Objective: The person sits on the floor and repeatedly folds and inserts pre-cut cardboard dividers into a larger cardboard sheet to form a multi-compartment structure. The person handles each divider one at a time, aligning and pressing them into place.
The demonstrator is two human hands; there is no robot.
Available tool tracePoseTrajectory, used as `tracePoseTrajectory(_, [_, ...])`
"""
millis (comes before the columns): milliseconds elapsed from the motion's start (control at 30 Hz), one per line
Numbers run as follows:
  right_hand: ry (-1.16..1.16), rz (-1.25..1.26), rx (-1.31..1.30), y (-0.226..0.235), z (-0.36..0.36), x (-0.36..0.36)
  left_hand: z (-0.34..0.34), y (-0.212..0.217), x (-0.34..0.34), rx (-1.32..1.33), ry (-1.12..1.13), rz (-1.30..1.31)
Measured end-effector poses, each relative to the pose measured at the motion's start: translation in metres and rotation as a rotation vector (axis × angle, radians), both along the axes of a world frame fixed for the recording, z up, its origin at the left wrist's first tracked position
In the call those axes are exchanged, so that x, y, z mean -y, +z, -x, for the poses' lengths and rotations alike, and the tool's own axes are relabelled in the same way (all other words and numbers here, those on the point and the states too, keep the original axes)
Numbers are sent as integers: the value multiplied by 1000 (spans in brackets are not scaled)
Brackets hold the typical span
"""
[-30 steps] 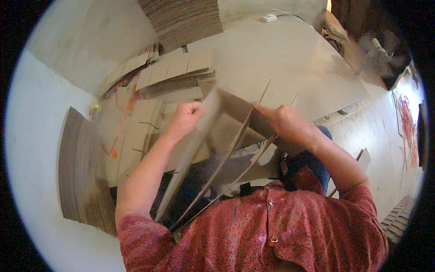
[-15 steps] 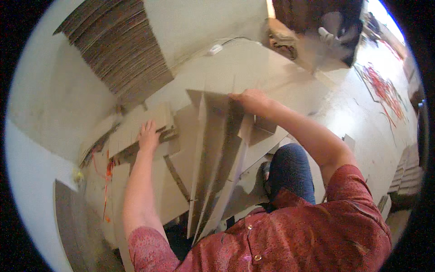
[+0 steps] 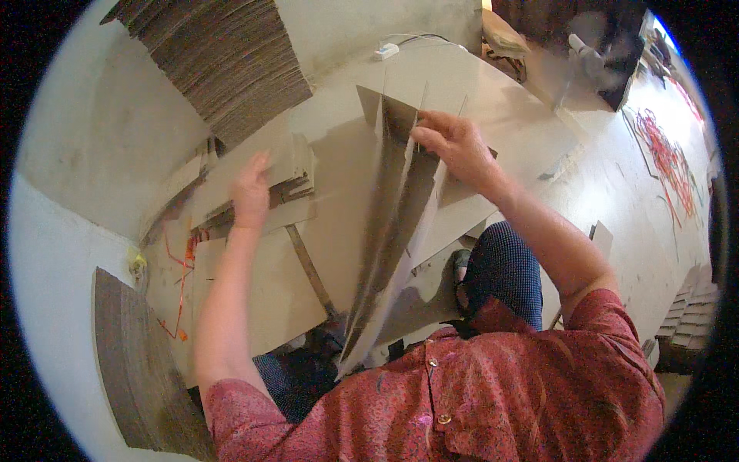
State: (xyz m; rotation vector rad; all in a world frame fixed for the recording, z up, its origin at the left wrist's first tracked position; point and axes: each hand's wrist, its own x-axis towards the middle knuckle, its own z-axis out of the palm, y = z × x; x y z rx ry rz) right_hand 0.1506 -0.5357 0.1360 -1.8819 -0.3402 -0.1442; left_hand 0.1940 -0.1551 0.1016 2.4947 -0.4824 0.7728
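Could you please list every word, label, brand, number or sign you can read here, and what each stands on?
There is no readable text in this view.
Cardboard at the right hand: no lettering shows.
Red shirt: no readable words.
White box with a cord: too small to tell.

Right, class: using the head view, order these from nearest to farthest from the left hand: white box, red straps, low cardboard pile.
1. Low cardboard pile, right by the left hand.
2. White box, farther ahead, toward the view's top.
3. Red straps, tangled, far over on the right.
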Motion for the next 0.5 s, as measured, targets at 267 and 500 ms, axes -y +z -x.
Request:
tracePoseTrajectory(267, [-103,-932,-306,4,43,-4,107,27,167,186,-441,-150])
tracePoseTrajectory(500, [-163,-663,28,-11,64,85,121,-2,115,-472,-50,72])
